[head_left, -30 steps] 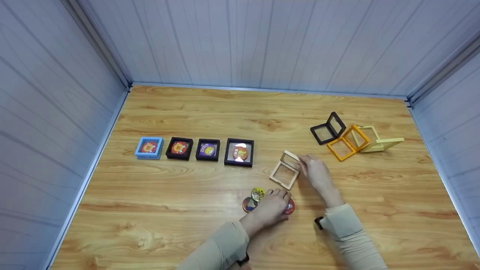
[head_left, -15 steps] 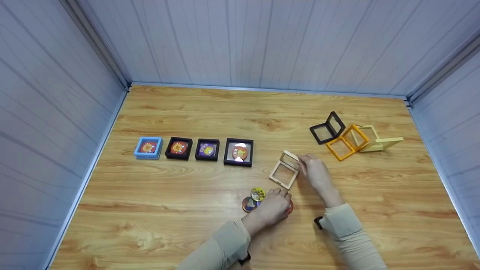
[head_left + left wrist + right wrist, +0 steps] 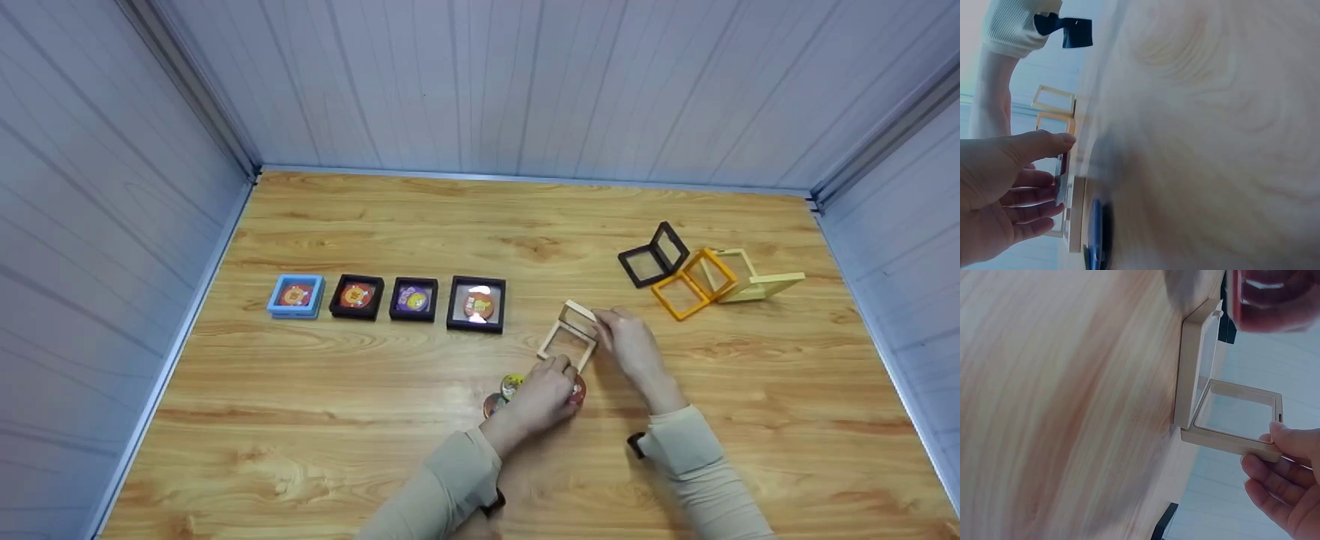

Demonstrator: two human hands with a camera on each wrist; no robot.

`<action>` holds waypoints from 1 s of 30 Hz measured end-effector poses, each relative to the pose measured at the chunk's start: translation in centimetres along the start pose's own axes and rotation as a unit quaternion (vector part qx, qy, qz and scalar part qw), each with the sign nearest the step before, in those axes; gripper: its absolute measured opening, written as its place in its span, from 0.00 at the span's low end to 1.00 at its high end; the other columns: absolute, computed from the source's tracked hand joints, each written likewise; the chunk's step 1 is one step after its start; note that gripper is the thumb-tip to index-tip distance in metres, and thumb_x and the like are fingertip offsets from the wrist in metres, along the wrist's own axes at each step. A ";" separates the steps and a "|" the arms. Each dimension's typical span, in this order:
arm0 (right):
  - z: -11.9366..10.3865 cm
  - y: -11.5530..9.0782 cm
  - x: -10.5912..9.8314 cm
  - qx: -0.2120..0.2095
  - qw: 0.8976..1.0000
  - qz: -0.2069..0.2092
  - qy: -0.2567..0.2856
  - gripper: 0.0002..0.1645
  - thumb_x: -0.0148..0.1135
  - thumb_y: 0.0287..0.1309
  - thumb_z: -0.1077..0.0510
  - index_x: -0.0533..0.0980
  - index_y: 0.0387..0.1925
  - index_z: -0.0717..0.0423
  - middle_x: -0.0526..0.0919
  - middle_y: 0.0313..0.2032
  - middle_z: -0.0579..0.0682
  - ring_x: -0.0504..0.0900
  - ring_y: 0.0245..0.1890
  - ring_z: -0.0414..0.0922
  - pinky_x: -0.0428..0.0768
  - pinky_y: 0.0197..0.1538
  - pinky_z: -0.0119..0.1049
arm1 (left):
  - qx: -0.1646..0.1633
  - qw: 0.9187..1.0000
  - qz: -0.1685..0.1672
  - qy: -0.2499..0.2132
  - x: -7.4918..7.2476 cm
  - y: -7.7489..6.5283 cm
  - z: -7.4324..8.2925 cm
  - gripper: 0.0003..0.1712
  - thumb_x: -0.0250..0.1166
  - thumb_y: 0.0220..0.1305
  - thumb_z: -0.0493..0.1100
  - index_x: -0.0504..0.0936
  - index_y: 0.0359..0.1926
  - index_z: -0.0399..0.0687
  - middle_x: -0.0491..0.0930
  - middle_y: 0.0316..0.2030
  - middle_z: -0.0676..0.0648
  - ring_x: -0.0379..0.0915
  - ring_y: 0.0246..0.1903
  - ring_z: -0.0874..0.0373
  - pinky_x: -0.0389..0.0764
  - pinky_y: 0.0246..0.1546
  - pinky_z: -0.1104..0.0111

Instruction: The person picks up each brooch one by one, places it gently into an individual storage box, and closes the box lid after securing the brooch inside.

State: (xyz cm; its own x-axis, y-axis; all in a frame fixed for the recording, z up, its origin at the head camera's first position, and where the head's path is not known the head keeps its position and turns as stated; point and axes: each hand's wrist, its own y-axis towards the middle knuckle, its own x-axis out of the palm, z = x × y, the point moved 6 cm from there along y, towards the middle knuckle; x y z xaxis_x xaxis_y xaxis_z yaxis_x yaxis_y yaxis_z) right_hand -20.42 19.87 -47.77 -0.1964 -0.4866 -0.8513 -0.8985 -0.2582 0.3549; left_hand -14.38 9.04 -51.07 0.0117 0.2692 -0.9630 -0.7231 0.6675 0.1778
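Observation:
My left hand [image 3: 538, 397] pinches a round red badge [image 3: 578, 391] between thumb and fingers, raised off the table. In the right wrist view this badge [image 3: 1275, 304] is blurred, near the frame's free edge. Just beyond it lies a beige hinged display frame [image 3: 1186, 377], its base flat and its lid standing up. My right hand [image 3: 631, 349] grips the lid's right side, thumb on one face and fingers on the other. Beside and partly beneath my left hand lie a yellow badge [image 3: 512, 385] and a dark multicoloured badge [image 3: 493, 405]; other badges may be hidden there.
Left of the beige frame, a row of closed frames holds badges: a light blue one [image 3: 272, 306] and several black ones, the largest [image 3: 453, 324] at the right end. At right stand opened black [image 3: 630, 273], orange [image 3: 663, 300] and pale yellow [image 3: 780, 285] frames.
My left hand has lifted the red badge off the table and carried it forward, close to the beige frame's near edge. My right hand has stayed on the lid.

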 end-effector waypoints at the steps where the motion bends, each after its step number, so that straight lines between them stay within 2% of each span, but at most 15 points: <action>1: 0.0 0.0 0.0 0.000 1.000 -0.001 0.002 0.10 0.61 0.49 0.66 0.78 0.36 0.67 0.77 0.26 0.57 0.78 0.27 0.53 0.76 0.31 0.44 | -0.004 1.000 0.001 -0.003 0.0 0.2 -0.2 0.19 0.66 0.45 0.50 0.76 0.36 0.42 0.70 0.34 0.48 0.67 0.35 0.56 0.70 0.35 0.68; 9: -0.1 -0.1 -0.1 -0.002 1.000 0.004 0.007 0.10 0.61 0.49 0.66 0.78 0.36 0.66 0.77 0.26 0.56 0.78 0.26 0.51 0.75 0.30 0.44 | -0.038 0.999 -0.002 -0.003 -0.3 1.7 -1.6 0.24 0.66 0.47 0.52 0.76 0.40 0.39 0.70 0.38 0.46 0.68 0.38 0.55 0.70 0.41 0.67; 15: -0.1 -0.1 -0.1 -0.010 1.000 0.008 0.008 0.09 0.62 0.48 0.67 0.79 0.35 0.65 0.77 0.25 0.56 0.77 0.26 0.52 0.75 0.31 0.44 | -0.065 0.998 0.000 0.005 -0.2 2.7 -2.3 0.25 0.67 0.47 0.52 0.77 0.42 0.39 0.71 0.41 0.46 0.70 0.37 0.54 0.71 0.39 0.67; 20: -0.1 -0.1 -0.1 -0.005 1.000 0.001 0.004 0.09 0.61 0.49 0.66 0.78 0.35 0.65 0.78 0.27 0.56 0.78 0.27 0.53 0.75 0.31 0.45 | -0.068 0.998 -0.004 0.008 0.3 3.4 -2.8 0.24 0.66 0.48 0.51 0.77 0.43 0.39 0.72 0.43 0.45 0.70 0.40 0.54 0.72 0.40 0.65; 30: -0.1 -0.2 -0.1 -0.010 1.000 0.005 0.004 0.09 0.61 0.49 0.67 0.78 0.35 0.66 0.76 0.25 0.56 0.77 0.25 0.52 0.74 0.29 0.44 | -0.080 0.997 -0.006 0.016 0.7 4.2 -3.2 0.20 0.66 0.48 0.51 0.78 0.38 0.42 0.73 0.40 0.46 0.70 0.39 0.54 0.71 0.37 0.66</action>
State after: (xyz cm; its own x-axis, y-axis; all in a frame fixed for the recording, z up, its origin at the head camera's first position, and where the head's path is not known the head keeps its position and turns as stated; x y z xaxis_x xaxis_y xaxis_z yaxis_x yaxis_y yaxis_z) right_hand -20.21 19.88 -47.69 -0.2021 -0.4965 -0.8442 -0.8881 -0.2705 0.3717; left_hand -19.63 9.81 -51.67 0.0005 0.2374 -0.9714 -0.8239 0.5507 0.1342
